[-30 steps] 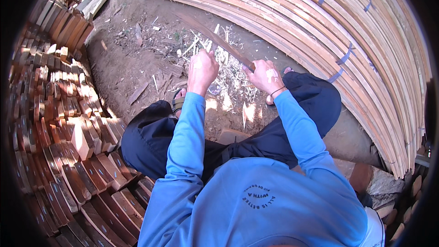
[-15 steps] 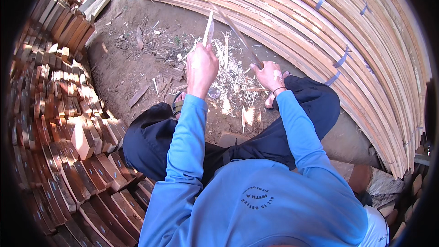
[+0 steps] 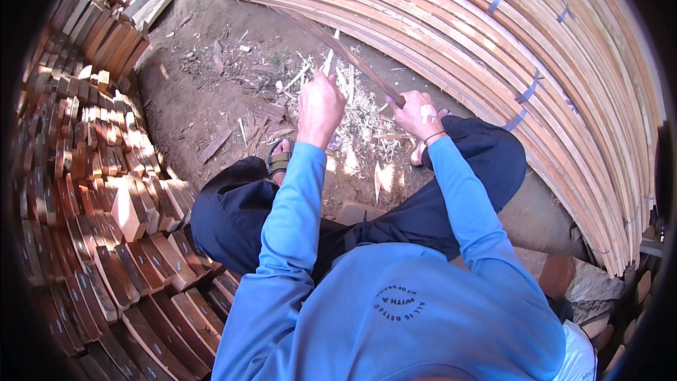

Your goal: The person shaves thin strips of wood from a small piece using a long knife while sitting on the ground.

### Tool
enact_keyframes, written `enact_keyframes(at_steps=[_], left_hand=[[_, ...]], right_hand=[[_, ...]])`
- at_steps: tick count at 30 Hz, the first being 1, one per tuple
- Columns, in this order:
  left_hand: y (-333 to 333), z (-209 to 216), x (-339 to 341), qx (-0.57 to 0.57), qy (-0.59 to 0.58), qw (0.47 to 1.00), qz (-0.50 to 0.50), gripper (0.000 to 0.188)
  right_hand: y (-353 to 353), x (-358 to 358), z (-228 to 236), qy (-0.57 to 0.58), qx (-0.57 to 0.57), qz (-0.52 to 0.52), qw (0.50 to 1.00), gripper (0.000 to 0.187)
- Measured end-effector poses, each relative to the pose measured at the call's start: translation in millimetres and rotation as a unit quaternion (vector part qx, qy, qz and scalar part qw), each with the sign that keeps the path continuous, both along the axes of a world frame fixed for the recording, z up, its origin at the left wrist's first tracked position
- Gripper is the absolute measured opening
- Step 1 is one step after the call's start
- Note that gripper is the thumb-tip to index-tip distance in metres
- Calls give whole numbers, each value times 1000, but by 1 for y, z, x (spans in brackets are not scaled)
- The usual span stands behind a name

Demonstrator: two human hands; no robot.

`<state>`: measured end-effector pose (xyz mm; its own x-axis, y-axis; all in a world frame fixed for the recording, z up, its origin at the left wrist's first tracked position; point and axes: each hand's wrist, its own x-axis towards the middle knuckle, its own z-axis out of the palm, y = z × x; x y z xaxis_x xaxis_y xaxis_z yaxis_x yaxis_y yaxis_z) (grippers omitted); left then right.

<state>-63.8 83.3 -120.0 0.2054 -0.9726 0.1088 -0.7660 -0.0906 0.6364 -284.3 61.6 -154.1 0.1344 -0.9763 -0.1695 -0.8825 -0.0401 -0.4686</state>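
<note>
My left hand (image 3: 321, 109) is closed round the lower end of a pale, narrow wooden stick (image 3: 328, 64), which points away from me. Gripped in my right hand (image 3: 417, 114) is the handle end of a long dark-bladed machete (image 3: 356, 61). Its blade slants up to the left and crosses in front of the stick's upper part. Whether the edge touches the wood, I cannot tell. Curled wood shavings (image 3: 357, 123) lie on the ground below both hands, between my sandalled feet.
Stacked short wooden blocks (image 3: 144, 261) fill the left side. Long bundled wooden strips (image 3: 437, 35), tied with bluish bands, curve along the far and right side. Chips and bark pieces (image 3: 215, 147) lie on the dirt ground. A stone-like block (image 3: 596, 289) sits at lower right.
The machete blade has swung left and now crosses the stick; before, it was to the stick's right. My left hand has shifted slightly right and nearer, with the stick tip lower.
</note>
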Motion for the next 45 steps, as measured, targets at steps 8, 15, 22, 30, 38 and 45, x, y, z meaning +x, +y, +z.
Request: enact_keyframes(at_steps=[8, 15, 22, 30, 38, 45], left_hand=[[-3, -9, 2, -4, -16, 1000, 5, 31], [-3, -20, 0, -1, -23, 1000, 5, 30], [7, 1, -13, 36, -45, 998, -35, 25], [4, 7, -2, 78, -120, 989, 45, 20], [16, -1, -6, 25, -105, 994, 8, 20], [8, 28, -1, 9, -103, 994, 47, 16]], right_hand=[[-18, 8, 1, 55, -10, -10, 998, 29], [-23, 18, 1, 56, 15, -30, 998, 34], [-47, 1, -11, 23, 26, -99, 995, 53], [1, 7, 20, -1, -23, 29, 999, 50], [-18, 8, -1, 48, -8, -11, 999, 52], [-25, 5, 10, -29, 13, -83, 996, 57]])
